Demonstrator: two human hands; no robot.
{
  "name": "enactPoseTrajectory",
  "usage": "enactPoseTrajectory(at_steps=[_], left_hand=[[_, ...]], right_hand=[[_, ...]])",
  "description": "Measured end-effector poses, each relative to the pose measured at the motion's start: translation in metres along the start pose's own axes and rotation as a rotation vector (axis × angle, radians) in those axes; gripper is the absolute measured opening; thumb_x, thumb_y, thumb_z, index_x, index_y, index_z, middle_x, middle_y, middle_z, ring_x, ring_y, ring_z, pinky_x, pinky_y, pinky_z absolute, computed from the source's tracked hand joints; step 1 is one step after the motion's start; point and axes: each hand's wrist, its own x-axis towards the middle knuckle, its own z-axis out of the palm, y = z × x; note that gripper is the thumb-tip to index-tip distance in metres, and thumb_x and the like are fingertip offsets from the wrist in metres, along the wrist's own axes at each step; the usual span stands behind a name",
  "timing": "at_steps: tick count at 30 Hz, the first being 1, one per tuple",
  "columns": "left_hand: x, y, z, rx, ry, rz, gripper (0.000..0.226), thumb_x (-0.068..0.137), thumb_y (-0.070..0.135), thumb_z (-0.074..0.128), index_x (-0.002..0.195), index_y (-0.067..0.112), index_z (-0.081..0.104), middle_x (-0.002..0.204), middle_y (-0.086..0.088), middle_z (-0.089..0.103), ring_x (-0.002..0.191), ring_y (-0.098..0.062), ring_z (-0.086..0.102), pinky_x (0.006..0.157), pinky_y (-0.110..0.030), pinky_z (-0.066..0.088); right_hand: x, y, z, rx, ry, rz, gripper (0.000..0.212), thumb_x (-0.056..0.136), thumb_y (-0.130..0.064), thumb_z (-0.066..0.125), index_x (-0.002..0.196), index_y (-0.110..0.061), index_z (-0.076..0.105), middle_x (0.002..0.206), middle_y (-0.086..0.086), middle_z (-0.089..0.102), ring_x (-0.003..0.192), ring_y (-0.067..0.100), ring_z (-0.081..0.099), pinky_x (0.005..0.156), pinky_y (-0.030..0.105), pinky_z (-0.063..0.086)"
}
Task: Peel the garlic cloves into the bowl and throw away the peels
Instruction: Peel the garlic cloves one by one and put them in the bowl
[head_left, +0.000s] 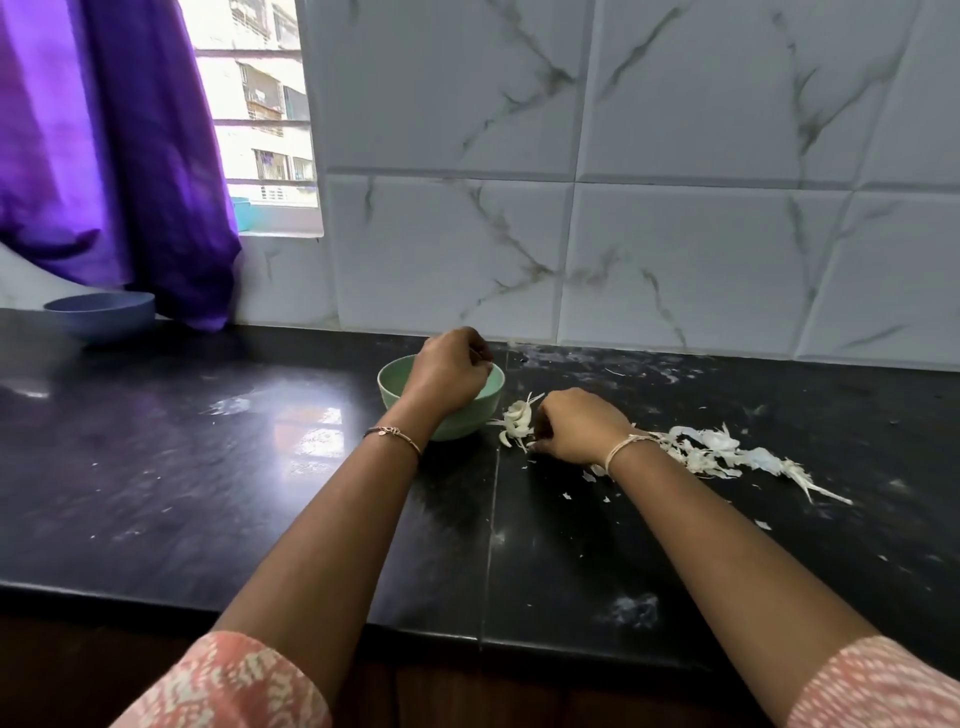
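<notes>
Bowl (395, 385) beneath left hand (450, 372)

Left grip (447, 376) curled over green bowl (390, 384); what the fingers hold is hidden. Right grip (576, 426) knuckles-up on black tabletop (208, 467), touching garlic pile (517, 418). Peels (717, 449) strewn right of wrist.

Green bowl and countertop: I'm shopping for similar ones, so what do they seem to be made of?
The green bowl looks like matte plastic or similar composite: flat pastel colour, no glaze shine. The countertop looks like polished black stone, perhaps granite: it mirrors the window and has a slab seam.
</notes>
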Motion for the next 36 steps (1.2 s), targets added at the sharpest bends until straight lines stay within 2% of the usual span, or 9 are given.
enactPoseTrajectory(at_steps=[5,11,16,18,21,24,28,32,36], left_hand=[[-0.003,0.003,0.01,-0.078,0.026,0.079,0.011,0.086,0.016,0.065,0.086,0.026,0.061,0.082,0.008,0.064,0.097,-0.02,0.061,0.082,-0.025,0.043],[-0.013,0.017,0.023,-0.124,0.108,0.168,0.011,0.087,0.014,0.063,0.097,0.017,0.068,0.091,0.003,0.069,0.086,-0.018,0.063,0.081,-0.029,0.049],[-0.023,0.039,0.037,-0.218,0.102,0.188,0.01,0.09,0.018,0.064,0.099,0.015,0.067,0.087,0.004,0.067,0.08,-0.014,0.062,0.076,-0.025,0.05],[-0.025,0.044,0.048,-0.271,-0.028,0.154,0.007,0.092,0.022,0.063,0.092,0.015,0.065,0.082,0.002,0.066,0.076,-0.02,0.064,0.071,-0.025,0.048],[-0.031,0.046,0.063,-0.213,-0.471,0.142,0.013,0.092,0.029,0.065,0.083,0.02,0.064,0.079,-0.004,0.067,0.063,-0.015,0.06,0.057,-0.02,0.047],[-0.039,0.049,0.074,-0.092,-0.686,0.198,0.016,0.079,0.035,0.079,0.09,0.025,0.074,0.086,-0.001,0.067,0.077,-0.01,0.06,0.073,-0.023,0.051],[-0.037,0.048,0.085,0.073,-0.5,0.24,0.014,0.081,0.03,0.077,0.095,0.027,0.075,0.075,0.015,0.053,0.078,-0.008,0.054,0.071,-0.022,0.04],[-0.034,0.034,0.094,0.016,-0.306,0.153,0.012,0.088,0.026,0.068,0.097,0.031,0.074,0.075,0.01,0.059,0.078,-0.013,0.058,0.071,-0.024,0.043],[-0.036,0.029,0.098,-0.126,-0.187,0.125,0.019,0.087,0.017,0.066,0.103,0.025,0.072,0.079,0.003,0.065,0.08,-0.016,0.061,0.077,-0.03,0.05]], right_hand=[[0.0,0.0,0.006,-0.006,0.008,-0.051,0.014,0.091,-0.013,0.055,0.104,-0.012,0.062,0.111,0.011,0.065,0.106,0.031,0.06,0.083,0.036,0.047],[-0.016,0.021,-0.02,0.477,0.141,-0.022,0.013,0.084,-0.019,0.076,0.093,-0.015,0.068,0.088,-0.003,0.07,0.085,0.014,0.065,0.075,0.024,0.05],[-0.041,0.053,-0.054,0.626,-0.073,-0.02,0.009,0.084,-0.009,0.074,0.092,-0.011,0.074,0.092,0.003,0.074,0.084,0.011,0.068,0.077,0.018,0.053],[-0.05,0.065,-0.06,0.602,-0.169,-0.009,0.015,0.083,-0.005,0.074,0.098,-0.004,0.074,0.089,0.006,0.074,0.077,0.008,0.068,0.072,0.017,0.054],[-0.063,0.081,-0.066,0.621,-0.224,0.03,0.017,0.081,-0.004,0.076,0.097,-0.001,0.074,0.08,0.008,0.073,0.067,0.006,0.065,0.062,0.016,0.051],[-0.074,0.093,-0.078,0.715,-0.219,0.075,0.016,0.08,-0.004,0.077,0.095,-0.001,0.073,0.075,0.005,0.074,0.068,0.009,0.067,0.062,0.018,0.052],[-0.08,0.096,-0.102,0.751,-0.111,0.084,0.014,0.08,-0.001,0.075,0.095,0.0,0.072,0.067,-0.001,0.073,0.062,0.004,0.067,0.057,0.014,0.05],[-0.078,0.087,-0.106,0.715,-0.057,0.069,0.012,0.079,-0.003,0.077,0.09,-0.004,0.073,0.077,0.004,0.074,0.068,0.008,0.068,0.067,0.022,0.058],[-0.076,0.06,-0.051,0.226,-0.262,0.024,0.008,0.078,-0.013,0.08,0.085,-0.015,0.077,0.085,0.001,0.076,0.07,0.008,0.065,0.077,0.031,0.057]])
